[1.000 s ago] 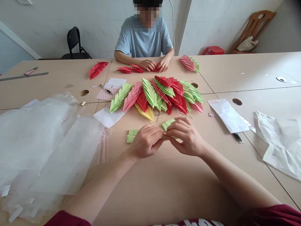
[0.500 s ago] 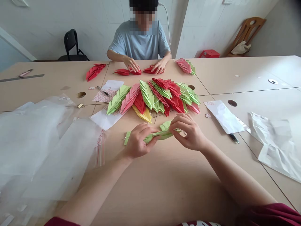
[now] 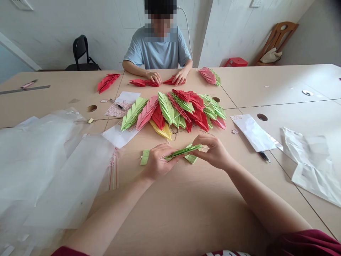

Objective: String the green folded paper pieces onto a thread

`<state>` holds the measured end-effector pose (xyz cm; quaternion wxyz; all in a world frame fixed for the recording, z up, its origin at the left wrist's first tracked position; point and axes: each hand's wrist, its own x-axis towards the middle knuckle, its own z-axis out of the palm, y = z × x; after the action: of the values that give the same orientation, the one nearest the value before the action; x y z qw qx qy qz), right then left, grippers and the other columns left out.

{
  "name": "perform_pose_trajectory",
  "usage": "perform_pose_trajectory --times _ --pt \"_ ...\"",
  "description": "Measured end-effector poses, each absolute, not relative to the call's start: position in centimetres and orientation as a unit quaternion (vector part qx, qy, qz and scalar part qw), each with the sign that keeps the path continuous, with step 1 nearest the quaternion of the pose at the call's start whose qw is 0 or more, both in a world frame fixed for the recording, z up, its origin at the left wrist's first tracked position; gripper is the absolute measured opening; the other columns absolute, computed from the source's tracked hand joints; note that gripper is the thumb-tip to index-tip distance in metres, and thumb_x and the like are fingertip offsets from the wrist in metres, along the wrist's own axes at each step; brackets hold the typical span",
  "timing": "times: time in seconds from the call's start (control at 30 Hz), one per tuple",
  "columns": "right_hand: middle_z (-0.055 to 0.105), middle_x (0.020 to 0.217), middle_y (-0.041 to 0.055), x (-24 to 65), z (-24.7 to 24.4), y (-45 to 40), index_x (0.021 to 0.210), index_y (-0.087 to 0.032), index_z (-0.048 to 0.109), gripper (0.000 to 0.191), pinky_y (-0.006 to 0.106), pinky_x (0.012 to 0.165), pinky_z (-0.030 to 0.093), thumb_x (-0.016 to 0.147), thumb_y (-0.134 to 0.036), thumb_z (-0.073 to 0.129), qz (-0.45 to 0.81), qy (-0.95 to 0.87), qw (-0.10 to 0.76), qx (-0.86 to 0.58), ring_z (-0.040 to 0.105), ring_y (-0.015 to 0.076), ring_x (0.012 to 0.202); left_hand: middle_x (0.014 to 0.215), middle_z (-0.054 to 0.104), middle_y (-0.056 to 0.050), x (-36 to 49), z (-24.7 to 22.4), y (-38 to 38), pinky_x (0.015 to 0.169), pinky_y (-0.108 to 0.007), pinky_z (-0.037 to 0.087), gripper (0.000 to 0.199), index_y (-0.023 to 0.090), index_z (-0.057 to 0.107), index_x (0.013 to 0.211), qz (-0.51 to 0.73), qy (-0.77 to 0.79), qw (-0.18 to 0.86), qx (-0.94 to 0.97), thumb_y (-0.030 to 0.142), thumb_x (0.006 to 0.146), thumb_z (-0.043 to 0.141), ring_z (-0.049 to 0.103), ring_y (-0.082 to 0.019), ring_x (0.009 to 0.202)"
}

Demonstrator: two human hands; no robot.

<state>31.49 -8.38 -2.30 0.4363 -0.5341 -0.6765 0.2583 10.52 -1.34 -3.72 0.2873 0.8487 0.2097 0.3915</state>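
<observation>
Between my two hands is a green folded-paper piece (image 3: 182,152), turned edge-on so its thin layers show. My left hand (image 3: 159,161) pinches its left end with the thumb below and the fingers above. At the other end, my right hand (image 3: 211,151) grips it between thumb and fingertips. Under and behind my hands, more green folded paper (image 3: 145,157) lies on the table, partly hidden. Just beyond is a heap of folded-paper pieces in red (image 3: 199,115), green (image 3: 133,113), pink (image 3: 147,112) and yellow (image 3: 160,131), with thin strings among them.
Across the table (image 3: 170,213) a person in a blue shirt (image 3: 160,49) handles red folded pieces (image 3: 145,83). Clear plastic bags (image 3: 53,167) cover the left side. To the right are a white sheet (image 3: 253,131), a pen (image 3: 264,157) and a crumpled white bag (image 3: 311,160).
My hands have tilted the green paper piece so its edge faces me. My right hand has shifted slightly down. The person opposite has moved a hand slightly over the red pieces.
</observation>
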Motion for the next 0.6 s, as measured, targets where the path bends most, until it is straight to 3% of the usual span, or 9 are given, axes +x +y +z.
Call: perform_pose_trajectory --times 0.27,0.47,0.6 --pt "0.064 0.081 0.004 30.84 -2.47 -8.3 0.082 -0.018 0.07 0.019 0.031 0.069 0.049 0.083 -0.037 0.069 0.368 -0.627 0.467 -0.503 0.061 0.0164 0.074 0.06 0.057 0.002 10.55 -2.91 -2.26 0.054 -0.021 0.036 0.019 0.015 0.069 0.073 0.33 0.276 0.374 0.822 0.029 0.085 0.065 0.047 -0.009 0.057" --pt "0.061 0.083 0.0031 31.08 -2.07 -8.19 0.084 -0.018 0.068 0.024 0.031 0.071 0.051 0.079 -0.04 0.073 0.456 -0.547 0.514 -0.478 0.06 0.0161 0.077 0.053 0.033 0.005 10.63 -3.09 -2.3 0.048 -0.021 0.022 0.037 0.013 0.054 0.056 0.309 0.316 0.446 0.778 0.036 0.081 0.068 0.028 -0.007 0.053" --pt "0.061 0.084 0.0026 30.96 -1.84 -8.27 0.089 -0.018 0.067 0.023 0.03 0.072 0.05 0.081 -0.04 0.071 0.482 -0.533 0.517 -0.465 0.059 0.0148 0.079 0.055 0.032 0.004 10.74 -3.33 -2.16 0.048 -0.021 0.022 0.038 0.014 0.052 0.056 0.305 0.32 0.472 0.763 0.038 0.08 0.068 0.028 -0.007 0.054"
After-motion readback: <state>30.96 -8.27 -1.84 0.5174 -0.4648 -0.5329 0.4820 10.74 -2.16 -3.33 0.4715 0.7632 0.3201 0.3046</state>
